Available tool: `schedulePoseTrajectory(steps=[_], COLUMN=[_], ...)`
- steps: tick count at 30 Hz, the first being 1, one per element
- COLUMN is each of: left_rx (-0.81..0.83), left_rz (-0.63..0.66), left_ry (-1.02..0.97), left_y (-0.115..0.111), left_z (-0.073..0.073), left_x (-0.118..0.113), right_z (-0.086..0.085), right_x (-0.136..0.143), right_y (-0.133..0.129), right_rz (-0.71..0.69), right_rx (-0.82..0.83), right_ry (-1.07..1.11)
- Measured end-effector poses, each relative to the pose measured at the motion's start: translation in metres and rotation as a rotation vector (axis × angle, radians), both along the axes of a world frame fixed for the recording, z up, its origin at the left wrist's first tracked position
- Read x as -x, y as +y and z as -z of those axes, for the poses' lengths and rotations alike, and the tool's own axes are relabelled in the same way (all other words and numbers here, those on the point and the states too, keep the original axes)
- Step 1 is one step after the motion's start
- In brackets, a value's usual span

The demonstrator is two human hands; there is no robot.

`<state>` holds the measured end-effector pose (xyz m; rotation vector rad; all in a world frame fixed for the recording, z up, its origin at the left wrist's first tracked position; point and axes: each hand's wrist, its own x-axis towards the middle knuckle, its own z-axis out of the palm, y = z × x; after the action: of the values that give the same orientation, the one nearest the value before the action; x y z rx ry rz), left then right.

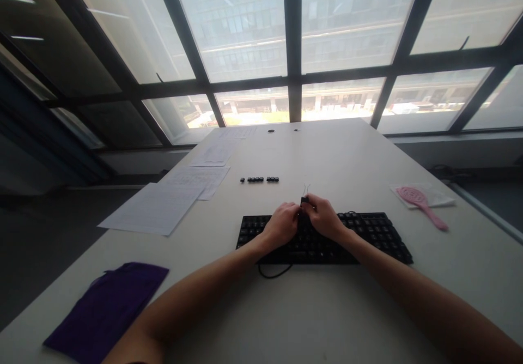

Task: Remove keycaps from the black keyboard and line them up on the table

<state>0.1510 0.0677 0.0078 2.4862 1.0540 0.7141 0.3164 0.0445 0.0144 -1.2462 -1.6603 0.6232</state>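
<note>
A black keyboard (327, 249) lies on the white table, its cable looping out at the front edge. Above its upper middle my two hands nearly meet. My right hand (323, 216) is closed on a small black tool with thin wire prongs (305, 199), which point away from me. My left hand (283, 223) has its fingers closed beside the tool, over the keys; what they hold, if anything, is hidden. Beyond the keyboard, several loose black keycaps (255, 179) sit in a row, in small groups.
Papers (157, 208) lie along the left side of the table (335, 157). A purple pouch (112, 304) is at the front left. On the right, a pink hairbrush (420, 200) rests on a clear plastic bag. Windows rise behind the table.
</note>
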Motion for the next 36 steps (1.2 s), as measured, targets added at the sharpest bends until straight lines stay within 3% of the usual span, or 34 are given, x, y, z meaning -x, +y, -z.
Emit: schedulePoseTrajectory(steps=[3,7,16,23,29,36], left_rx=[0.038,0.098,0.039,0.005,0.031,0.074], left_rz=[0.007,-0.013,-0.004,0.023,0.004,-0.013], left_ry=[-0.078,-0.136,-0.084,-0.029,-0.039,-0.045], left_y=[0.000,0.000,0.001,-0.004,-0.001,0.004], left_z=[0.001,0.002,0.001,-0.002,-0.001,0.001], left_x=[0.001,0.000,-0.001,-0.001,-0.001,-0.003], right_z=[-0.003,-0.001,0.000,0.009,0.011,0.010], right_x=[-0.002,-0.005,-0.008,-0.011,-0.013,-0.016], right_y=[0.000,0.002,0.000,-0.012,-0.009,-0.004], right_rz=[0.026,0.036,-0.063,-0.073,0.019,0.011], right_rx=[-0.030,0.002,-0.014,-0.147,-0.052,0.000], right_ry=[0.090,0.010,-0.146,-0.257,-0.078,0.044])
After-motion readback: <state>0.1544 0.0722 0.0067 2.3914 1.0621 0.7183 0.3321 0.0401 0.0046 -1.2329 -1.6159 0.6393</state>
